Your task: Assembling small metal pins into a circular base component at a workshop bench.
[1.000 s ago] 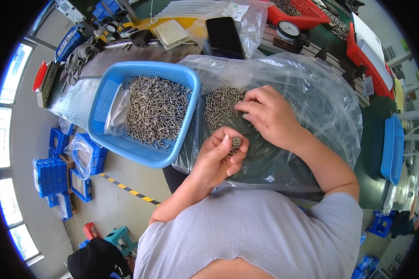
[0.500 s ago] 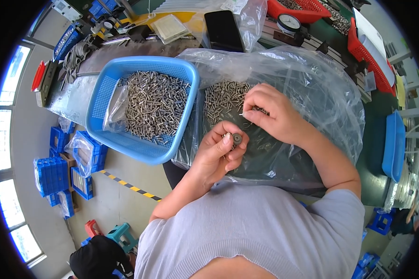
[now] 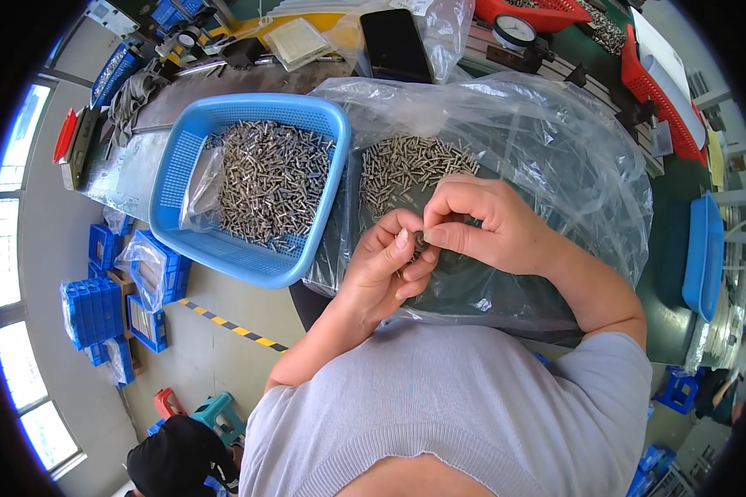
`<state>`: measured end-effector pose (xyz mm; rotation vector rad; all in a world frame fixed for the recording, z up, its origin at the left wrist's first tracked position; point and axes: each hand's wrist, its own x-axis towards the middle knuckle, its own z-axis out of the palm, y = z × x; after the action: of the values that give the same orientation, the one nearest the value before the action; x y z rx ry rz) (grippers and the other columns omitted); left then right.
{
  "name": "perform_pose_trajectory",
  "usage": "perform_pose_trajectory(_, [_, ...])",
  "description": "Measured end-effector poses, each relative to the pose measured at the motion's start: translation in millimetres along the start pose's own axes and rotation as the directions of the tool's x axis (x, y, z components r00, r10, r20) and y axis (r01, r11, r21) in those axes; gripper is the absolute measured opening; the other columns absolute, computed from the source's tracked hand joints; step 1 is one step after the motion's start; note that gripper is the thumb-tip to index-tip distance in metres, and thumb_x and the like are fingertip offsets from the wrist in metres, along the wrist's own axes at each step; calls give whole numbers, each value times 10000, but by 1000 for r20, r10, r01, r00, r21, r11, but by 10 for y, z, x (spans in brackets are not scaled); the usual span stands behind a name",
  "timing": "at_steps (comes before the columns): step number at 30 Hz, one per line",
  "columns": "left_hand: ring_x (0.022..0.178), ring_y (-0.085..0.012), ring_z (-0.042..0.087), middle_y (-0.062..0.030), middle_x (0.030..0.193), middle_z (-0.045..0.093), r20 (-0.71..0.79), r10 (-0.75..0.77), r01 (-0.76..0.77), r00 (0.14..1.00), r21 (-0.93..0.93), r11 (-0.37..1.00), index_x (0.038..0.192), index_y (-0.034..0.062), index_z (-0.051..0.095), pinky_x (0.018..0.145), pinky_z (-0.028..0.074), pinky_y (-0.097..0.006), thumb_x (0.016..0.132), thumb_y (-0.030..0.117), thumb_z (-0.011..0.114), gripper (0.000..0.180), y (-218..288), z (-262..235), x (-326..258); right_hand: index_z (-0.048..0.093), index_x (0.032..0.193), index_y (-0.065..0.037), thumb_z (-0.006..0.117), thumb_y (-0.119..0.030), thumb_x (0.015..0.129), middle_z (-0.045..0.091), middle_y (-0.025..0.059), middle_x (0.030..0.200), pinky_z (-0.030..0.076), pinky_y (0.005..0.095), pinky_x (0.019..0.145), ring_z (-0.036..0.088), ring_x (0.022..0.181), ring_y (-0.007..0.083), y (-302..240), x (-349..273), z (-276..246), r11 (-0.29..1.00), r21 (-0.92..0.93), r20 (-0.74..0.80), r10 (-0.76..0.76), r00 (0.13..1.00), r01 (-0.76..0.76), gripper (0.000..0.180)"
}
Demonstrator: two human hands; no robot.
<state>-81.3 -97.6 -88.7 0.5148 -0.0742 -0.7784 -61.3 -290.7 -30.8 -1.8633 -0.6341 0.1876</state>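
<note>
Fingers (image 3: pixel 439 236) of both hands have come together — pinching one small metal part (image 3: pixel 420 243) — near the blue basket (image 3: pixel 224 248) of screws.

The small dark part (image 3: pixel 420 243) pinched between the left hand (image 3: pixel 385 269) and right hand (image 3: pixel 485 224) is mostly covered by fingertips, its shape unclear. Beside the blue basket (image 3: pixel 249 178), the loose metal pieces (image 3: pixel 406 166) blur under wrinkled clear plastic (image 3: pixel 547 157).
</note>
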Motion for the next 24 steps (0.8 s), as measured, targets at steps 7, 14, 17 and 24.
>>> perform_pose_trajectory(7, [568, -70, 381, -36, 797, 521, 7, -32, 32, 999, -4, 999, 1017, 92, 525, 409, 280, -185, 900, 309, 613, 261, 20, -13, 3, 587, 847, -45, 699, -90, 772, 558, 39, 875, 436, 304, 752, 544, 846, 193, 44, 41, 84, 998, 53, -25, -45, 999, 47, 142])
perform_pose_trajectory(14, [584, -85, 409, -45, 843, 540, -24, -37, 37, 999, -24, 999, 1027, 74, 522, 422, 303, -199, 910, 325, 594, 286, -2, 15, 4, 600, 867, -54, 744, -107, 730, 556, 41, 893, 437, 311, 769, 543, 866, 200, 82, 27, 29, 990, -24, -18, -137, 990, 136, 205])
perform_pose_trajectory(17, [613, -93, 425, -49, 841, 541, -23, -12, 12, 1000, 10, 1000, 1035, 65, 521, 442, 327, -208, 926, 320, 568, 281, -12, -8, 3, 617, 851, -61, 749, -96, 729, 557, 38, 888, 439, 310, 750, 545, 847, 192, 84, 20, 13, 984, -77, -52, -166, 985, 162, 183])
perform_pose_trajectory(24, [655, -97, 410, -98, 923, 535, -3, 33, -34, 999, -41, 999, 1055, 71, 528, 479, 346, -202, 955, 285, 520, 237, -11, 2, 3, 629, 831, -36, 687, -52, 772, 575, 49, 798, 446, 308, 699, 564, 786, 201, 85, 25, -184, 991, -99, -155, 73, 985, -89, 85])
